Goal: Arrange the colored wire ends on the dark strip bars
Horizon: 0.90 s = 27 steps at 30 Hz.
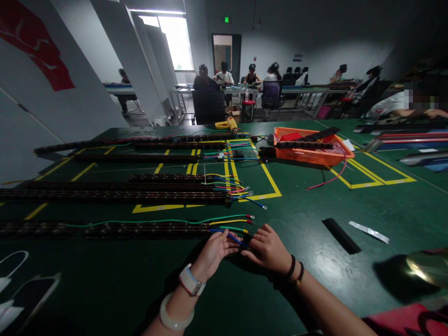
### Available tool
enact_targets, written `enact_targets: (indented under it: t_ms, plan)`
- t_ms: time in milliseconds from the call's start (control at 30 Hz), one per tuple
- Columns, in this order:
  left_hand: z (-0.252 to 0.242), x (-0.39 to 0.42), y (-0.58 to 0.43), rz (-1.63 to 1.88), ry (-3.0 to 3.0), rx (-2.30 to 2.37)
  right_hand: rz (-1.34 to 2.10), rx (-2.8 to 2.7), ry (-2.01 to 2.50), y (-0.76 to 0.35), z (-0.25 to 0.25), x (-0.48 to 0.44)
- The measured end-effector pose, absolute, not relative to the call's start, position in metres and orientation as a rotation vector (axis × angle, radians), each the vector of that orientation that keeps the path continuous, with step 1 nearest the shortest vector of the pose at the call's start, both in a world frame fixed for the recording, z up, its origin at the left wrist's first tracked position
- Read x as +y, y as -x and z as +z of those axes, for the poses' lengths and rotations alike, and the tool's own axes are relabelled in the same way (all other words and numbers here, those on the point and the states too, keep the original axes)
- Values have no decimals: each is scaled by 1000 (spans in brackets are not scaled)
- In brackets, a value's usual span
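Note:
My left hand (217, 252) is closed around a blue wire (235, 239), thumb on top and fingers beneath. The wire comes out of the right end of a long black cable chain (150, 230) lying on the green table. My right hand (271, 249) is curled in a pinch at the wire's dark end, whose tip is hidden by the fingers. Just beyond the hands lie a green wire (224, 218) and a yellow wire (233, 221), both with red-sleeved ring terminals. A green-and-yellow wire (234, 229) runs close above the blue one.
More black cable chains (115, 195) with coloured wire ends lie further back. An orange basket (311, 156) holds black chain pieces; a yellow heat gun (227, 124) sits behind. To the right are a black strip (341, 235), a silvery strip (369, 232) and a shiny gold object (429, 267). People sit beyond.

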<state>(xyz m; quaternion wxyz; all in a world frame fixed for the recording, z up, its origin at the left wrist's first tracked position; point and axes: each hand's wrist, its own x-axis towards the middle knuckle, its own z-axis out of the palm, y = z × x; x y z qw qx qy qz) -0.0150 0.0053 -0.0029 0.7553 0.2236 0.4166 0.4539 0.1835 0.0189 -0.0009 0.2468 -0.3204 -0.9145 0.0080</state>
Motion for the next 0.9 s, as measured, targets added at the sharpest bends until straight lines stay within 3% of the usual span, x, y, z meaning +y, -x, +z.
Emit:
enact_targets:
  t_ms: [133,367,900]
  plan:
    - [2,5,15,930,-549,958,19,-2470,909,-181,-6,21]
    - [13,-7,8,493,-799,963,58,-2511,1087,-180,-10,26]
    - [6,-7,7,402,-936,909,91,-2754,1165,-176,-6,26]
